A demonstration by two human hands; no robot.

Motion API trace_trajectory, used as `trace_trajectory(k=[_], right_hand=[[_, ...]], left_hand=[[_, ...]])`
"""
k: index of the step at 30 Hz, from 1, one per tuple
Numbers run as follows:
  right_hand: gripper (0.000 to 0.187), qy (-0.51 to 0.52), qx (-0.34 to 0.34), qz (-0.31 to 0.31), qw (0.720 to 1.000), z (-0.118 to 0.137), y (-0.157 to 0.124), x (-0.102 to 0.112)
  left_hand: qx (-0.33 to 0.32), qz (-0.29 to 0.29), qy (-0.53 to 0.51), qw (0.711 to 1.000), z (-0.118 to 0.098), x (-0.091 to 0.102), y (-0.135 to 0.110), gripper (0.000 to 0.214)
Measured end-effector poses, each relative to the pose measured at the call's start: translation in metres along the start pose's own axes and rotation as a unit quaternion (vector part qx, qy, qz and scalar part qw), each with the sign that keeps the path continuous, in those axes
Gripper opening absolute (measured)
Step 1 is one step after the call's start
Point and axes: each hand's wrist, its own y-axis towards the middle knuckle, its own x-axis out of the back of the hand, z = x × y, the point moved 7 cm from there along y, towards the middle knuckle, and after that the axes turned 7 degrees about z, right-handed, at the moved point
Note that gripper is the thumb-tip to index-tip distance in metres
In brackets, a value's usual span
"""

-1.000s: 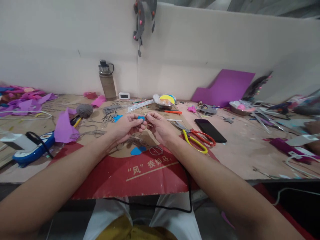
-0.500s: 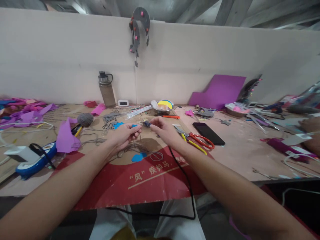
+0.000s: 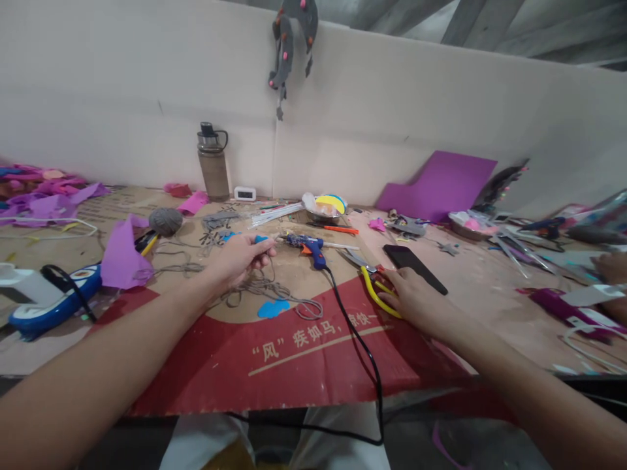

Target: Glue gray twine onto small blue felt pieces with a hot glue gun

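Note:
My left hand (image 3: 238,258) is closed in a pinch on a small blue felt piece (image 3: 260,239), held just above the brown cardboard. My right hand (image 3: 410,297) lies to the right on the yellow-and-red-handled scissors (image 3: 372,289), its fingers curled over the handles. Between the hands a blue glue gun (image 3: 307,245) lies on the cardboard, its black cord (image 3: 365,352) running toward me. Grey string (image 3: 267,289) and another blue felt piece (image 3: 272,308) lie below my left hand.
A black phone (image 3: 414,261) lies just beyond the scissors. A water bottle (image 3: 213,163), grey yarn ball (image 3: 165,220), metal bowl (image 3: 323,205) and purple sheet (image 3: 437,179) stand farther back. Purple felt (image 3: 122,253) is at left. Another person's hand (image 3: 610,267) is at right.
My right hand set the glue gun down on the cardboard and moved right onto the scissors. My left hand kept its hold on the blue piece.

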Motion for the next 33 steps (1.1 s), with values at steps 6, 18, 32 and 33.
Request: trace_trajectory(k=[6,18,32,33], right_hand=[[0.045,0.005,-0.043,0.060,0.997,-0.009,0.012,0.002],[0.042,0.182,-0.012,-0.016,0.983,-0.007,-0.020,0.067],[0.027,0.402,0.193,0.013,0.895,0.120,0.044,0.048],[0.027,0.404,0.190,0.027,0.894,0.119,0.043,0.044]], left_hand=[[-0.019,0.006,0.020,1.000,-0.002,0.006,0.002,0.021],[-0.014,0.003,0.036,0.999,-0.002,0.007,0.003,0.023],[-0.038,0.027,0.011,0.999,-0.016,0.009,0.002,0.024],[-0.045,0.027,-0.001,0.999,-0.017,0.008,0.001,0.023]])
